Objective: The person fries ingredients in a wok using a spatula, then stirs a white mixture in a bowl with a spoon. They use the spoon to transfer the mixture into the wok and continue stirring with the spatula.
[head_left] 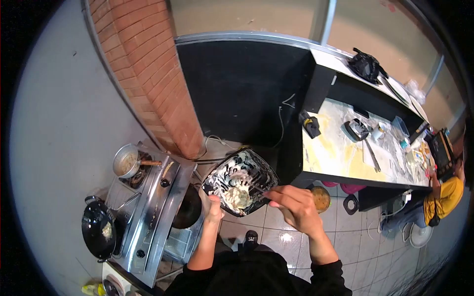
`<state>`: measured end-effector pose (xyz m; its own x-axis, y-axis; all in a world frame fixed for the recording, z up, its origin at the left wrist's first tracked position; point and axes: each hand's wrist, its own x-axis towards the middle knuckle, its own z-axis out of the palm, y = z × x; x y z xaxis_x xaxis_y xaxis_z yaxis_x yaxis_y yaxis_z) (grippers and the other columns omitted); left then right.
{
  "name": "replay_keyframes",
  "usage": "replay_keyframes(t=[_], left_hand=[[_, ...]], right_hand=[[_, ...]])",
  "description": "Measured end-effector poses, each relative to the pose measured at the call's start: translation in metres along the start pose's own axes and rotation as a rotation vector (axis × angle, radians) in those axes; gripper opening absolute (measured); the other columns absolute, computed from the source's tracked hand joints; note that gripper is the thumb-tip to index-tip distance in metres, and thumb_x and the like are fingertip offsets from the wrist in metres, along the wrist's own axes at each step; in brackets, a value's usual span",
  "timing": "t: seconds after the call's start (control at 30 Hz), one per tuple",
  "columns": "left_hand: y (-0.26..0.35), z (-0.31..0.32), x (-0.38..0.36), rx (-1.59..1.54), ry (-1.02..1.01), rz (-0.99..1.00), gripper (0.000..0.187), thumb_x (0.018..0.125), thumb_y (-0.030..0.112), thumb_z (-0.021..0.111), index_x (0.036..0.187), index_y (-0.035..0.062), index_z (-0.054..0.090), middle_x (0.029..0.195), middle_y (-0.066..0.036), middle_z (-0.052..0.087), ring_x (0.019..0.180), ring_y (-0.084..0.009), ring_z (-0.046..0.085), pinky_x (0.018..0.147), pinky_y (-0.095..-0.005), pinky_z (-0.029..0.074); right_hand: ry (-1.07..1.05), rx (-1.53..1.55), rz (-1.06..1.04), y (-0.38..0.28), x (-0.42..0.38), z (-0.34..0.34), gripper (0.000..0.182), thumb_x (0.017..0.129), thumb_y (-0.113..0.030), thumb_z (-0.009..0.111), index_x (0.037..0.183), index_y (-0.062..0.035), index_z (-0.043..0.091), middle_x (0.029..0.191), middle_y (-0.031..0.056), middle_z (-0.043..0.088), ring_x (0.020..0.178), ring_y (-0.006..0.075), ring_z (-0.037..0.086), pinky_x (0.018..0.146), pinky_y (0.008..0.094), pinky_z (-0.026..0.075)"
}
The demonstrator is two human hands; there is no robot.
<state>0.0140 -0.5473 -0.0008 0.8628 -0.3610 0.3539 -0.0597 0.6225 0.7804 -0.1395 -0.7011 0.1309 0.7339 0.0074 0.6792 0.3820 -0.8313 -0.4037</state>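
Left hand (213, 204) grips rim of glossy black squarish bowl (240, 181) at frame centre, smeared w/ pale dough (238, 196). Right hand (296, 206), fingers pinched shut on thin utensil (256, 188) poking into dough. Steel stove (148, 207) lower left, round pot (125, 160) & black wok (98, 229). Brick pillar (148, 69) up top, tiled floor (355, 241).

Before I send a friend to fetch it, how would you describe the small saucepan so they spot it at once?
Start at the brick pillar and look down to the steel gas stove at its foot. The saucepan sits on the burner nearest the pillar. Unlike the black wok on the other burner, it is small, silvery and has a straight wooden handle.
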Motion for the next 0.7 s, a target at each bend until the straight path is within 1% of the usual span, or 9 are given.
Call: replay_keyframes(t=[0.1, 0.23, 0.33, 0.37, 0.4, 0.43, 0.47, 0.6, 0.7], left_hand=[[0.017, -0.009, -0.002, 0.017, 0.073, -0.002, 0.092, 0.078, 0.061, 0.064, 0.132, -0.0078, 0.038, 0.126, -0.016, 0.051, 0.113, -0.0252, 0.053, 0.097, -0.037, 0.042], [0.033, -0.038, -0.007, 0.083, 0.13, 0.052, 0.087, 0.081, 0.057, 0.064, 0.132, -0.0075, 0.038, 0.129, -0.018, 0.047, 0.118, -0.0262, 0.05, 0.099, -0.0386, 0.04], [0.058, -0.048, -0.01, 0.093, 0.149, 0.052, 0.088, 0.079, 0.06, 0.064, 0.13, -0.008, 0.042, 0.123, -0.016, 0.053, 0.113, -0.0238, 0.053, 0.096, -0.0357, 0.042], [0.065, -0.053, -0.011, 0.101, 0.154, 0.059, 0.088, 0.078, 0.061, 0.064, 0.128, -0.0082, 0.043, 0.121, -0.016, 0.055, 0.112, -0.023, 0.053, 0.095, -0.0351, 0.042], [0.071, -0.059, -0.012, 0.102, 0.165, 0.075, 0.088, 0.078, 0.061, 0.064, 0.128, -0.0082, 0.043, 0.121, -0.016, 0.055, 0.112, -0.023, 0.053, 0.095, -0.0351, 0.042], [0.076, -0.066, -0.014, 0.102, 0.184, 0.073, 0.089, 0.078, 0.062, 0.065, 0.128, -0.0084, 0.044, 0.12, -0.016, 0.055, 0.111, -0.0224, 0.053, 0.095, -0.0348, 0.042], [0.083, -0.072, -0.018, 0.105, 0.208, 0.071, 0.09, 0.077, 0.063, 0.065, 0.127, -0.0086, 0.045, 0.12, -0.016, 0.055, 0.111, -0.0219, 0.053, 0.095, -0.0346, 0.042], [0.123, -0.093, -0.036, 0.277, 0.32, 0.167, 0.096, 0.074, 0.07, 0.062, 0.126, -0.0091, 0.047, 0.119, -0.016, 0.055, 0.11, -0.0206, 0.053, 0.096, -0.0349, 0.041], [0.148, -0.116, -0.05, 0.27, 0.355, 0.209, 0.095, 0.074, 0.07, 0.062, 0.126, -0.009, 0.048, 0.119, -0.016, 0.056, 0.109, -0.0201, 0.054, 0.096, -0.0342, 0.042]], right_hand=[[-0.103, 0.096, -0.053, 0.002, 0.0, 0.011, 0.024, 0.072, -0.005, 0.072, 0.094, 0.0006, 0.064, 0.079, 0.0093, 0.061, 0.065, 0.0237, 0.061, 0.051, 0.0317, 0.047], [-0.035, 0.114, -0.008, -0.017, 0.006, 0.006, 0.016, 0.075, -0.003, 0.07, 0.089, 0.0009, 0.064, 0.083, 0.0109, 0.063, 0.065, 0.0236, 0.063, 0.05, 0.0315, 0.048], [-0.034, 0.395, 0.023, -0.034, 0.009, 0.017, 0.008, 0.077, 0.002, 0.066, 0.084, 0.0032, 0.063, 0.08, 0.0119, 0.063, 0.061, 0.0237, 0.062, 0.049, 0.0302, 0.048], [-0.041, 0.4, 0.01, -0.042, 0.013, 0.025, 0.008, 0.077, 0.002, 0.066, 0.084, 0.0032, 0.063, 0.08, 0.0119, 0.063, 0.061, 0.0237, 0.062, 0.049, 0.0302, 0.048], [-0.068, 0.366, -0.027, -0.05, 0.019, 0.033, 0.002, 0.08, 0.002, 0.063, 0.081, 0.0035, 0.064, 0.075, 0.0119, 0.064, 0.056, 0.0202, 0.061, 0.047, 0.0273, 0.047], [-0.097, 0.337, -0.062, -0.056, 0.023, 0.04, 0.007, 0.082, 0.001, 0.06, 0.077, 0.0039, 0.064, 0.071, 0.0119, 0.064, 0.05, 0.0167, 0.059, 0.045, 0.0245, 0.046], [-0.128, 0.356, -0.059, -0.058, 0.023, 0.047, 0.006, 0.082, 0.002, 0.06, 0.077, 0.0038, 0.064, 0.072, 0.0116, 0.064, 0.051, 0.0162, 0.059, 0.045, 0.0244, 0.046], [-0.223, 0.381, -0.052, -0.093, 0.036, 0.07, 0.003, 0.081, 0.002, 0.062, 0.079, 0.0039, 0.064, 0.074, 0.0118, 0.064, 0.054, 0.0178, 0.061, 0.046, 0.0254, 0.046], [-0.312, 0.349, -0.191, -0.118, 0.05, 0.091, 0.002, 0.08, 0.002, 0.063, 0.079, 0.0037, 0.064, 0.074, 0.0119, 0.064, 0.055, 0.0198, 0.061, 0.048, 0.0267, 0.047]])
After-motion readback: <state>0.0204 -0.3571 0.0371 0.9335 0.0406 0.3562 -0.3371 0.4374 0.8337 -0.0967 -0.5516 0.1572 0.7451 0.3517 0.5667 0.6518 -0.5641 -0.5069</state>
